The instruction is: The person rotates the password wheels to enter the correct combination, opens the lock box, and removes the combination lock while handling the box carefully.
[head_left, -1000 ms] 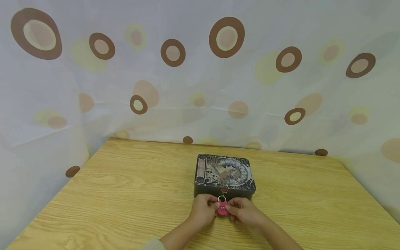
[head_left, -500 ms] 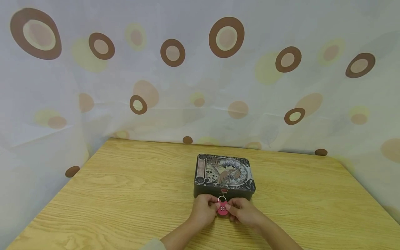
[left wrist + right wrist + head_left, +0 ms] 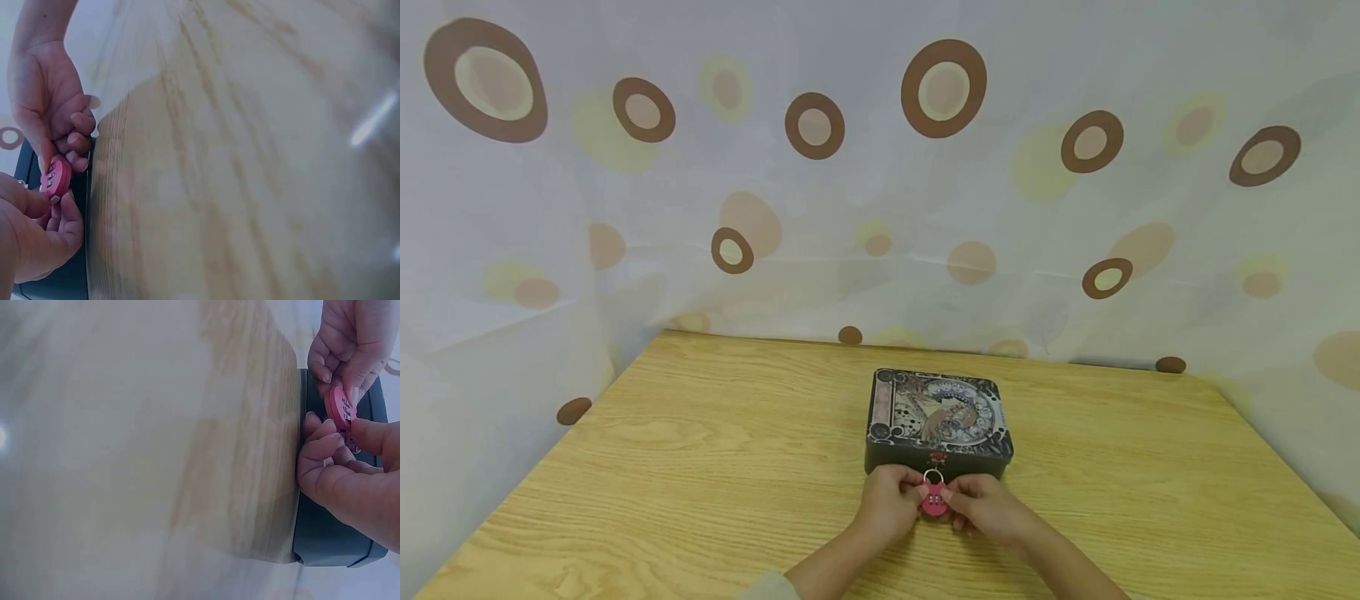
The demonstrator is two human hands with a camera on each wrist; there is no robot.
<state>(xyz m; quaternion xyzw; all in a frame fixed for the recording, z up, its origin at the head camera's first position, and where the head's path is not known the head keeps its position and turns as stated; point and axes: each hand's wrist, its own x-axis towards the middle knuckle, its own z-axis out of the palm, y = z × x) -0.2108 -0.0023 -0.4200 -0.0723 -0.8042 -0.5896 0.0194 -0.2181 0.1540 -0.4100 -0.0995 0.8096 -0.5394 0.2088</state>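
While backed by pale, ring-patterned cloth, worked at a wood-grain tabletop. Faced a dark, illustrated box, lying closed near the middle. With the grip of left hand and right hand, clamped a pink padlock from opposite sides. Held it just in front of the box, below a reddish latch, with silver shackle uppermost and number dials facing outward. Could not tell shackle hooked through latch from shackle merely beside it.
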